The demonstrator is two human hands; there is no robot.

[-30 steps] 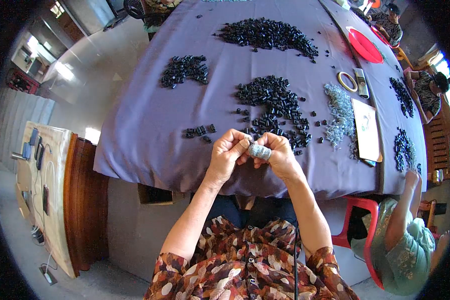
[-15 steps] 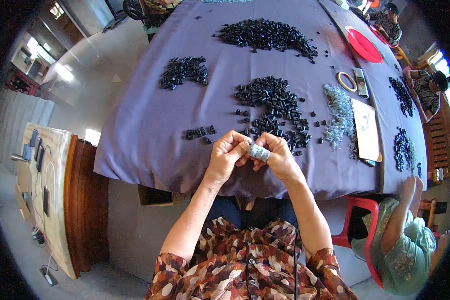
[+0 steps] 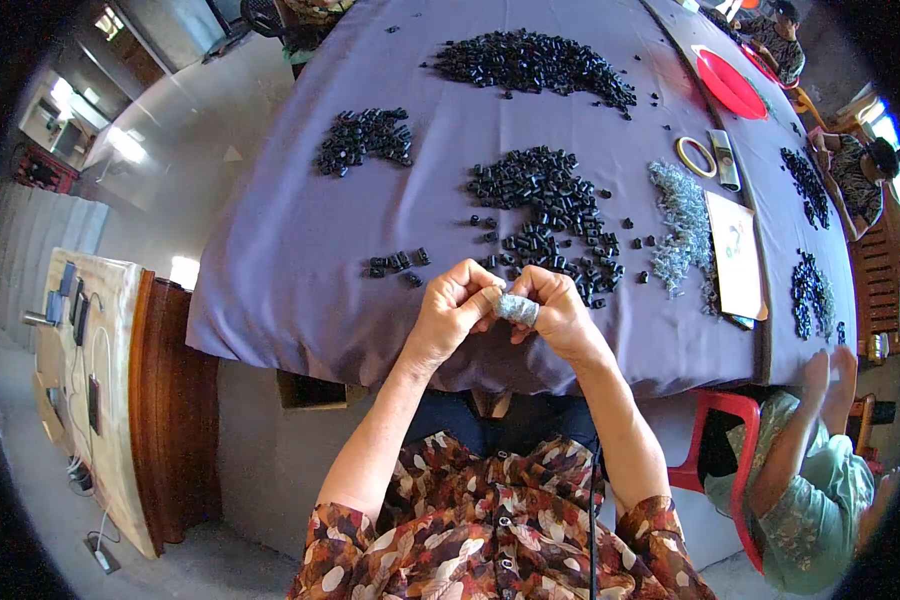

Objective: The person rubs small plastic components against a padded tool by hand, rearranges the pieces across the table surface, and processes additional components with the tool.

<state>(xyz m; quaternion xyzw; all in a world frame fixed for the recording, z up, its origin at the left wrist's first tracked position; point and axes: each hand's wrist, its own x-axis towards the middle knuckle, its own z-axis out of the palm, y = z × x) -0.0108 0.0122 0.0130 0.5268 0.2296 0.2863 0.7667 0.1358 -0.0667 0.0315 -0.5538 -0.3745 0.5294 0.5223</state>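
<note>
Co-worker's hands (image 3: 818, 370) farther apart | left grip (image 3: 456, 300), right grip (image 3: 561, 315) pinched together at grey wrap (image 3: 516, 309) | near cloth edge (image 3: 500, 376)

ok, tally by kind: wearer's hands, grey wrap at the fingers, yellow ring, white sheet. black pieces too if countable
Hands: 2
Grey wrap: 1
Yellow ring: 1
White sheet: 1
Total: 5
Black pieces overlap; not countable, left out.

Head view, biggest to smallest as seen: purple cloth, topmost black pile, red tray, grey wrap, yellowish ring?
1. Purple cloth
2. Topmost black pile
3. Red tray
4. Grey wrap, yellowish ring: too alike to rank
</note>
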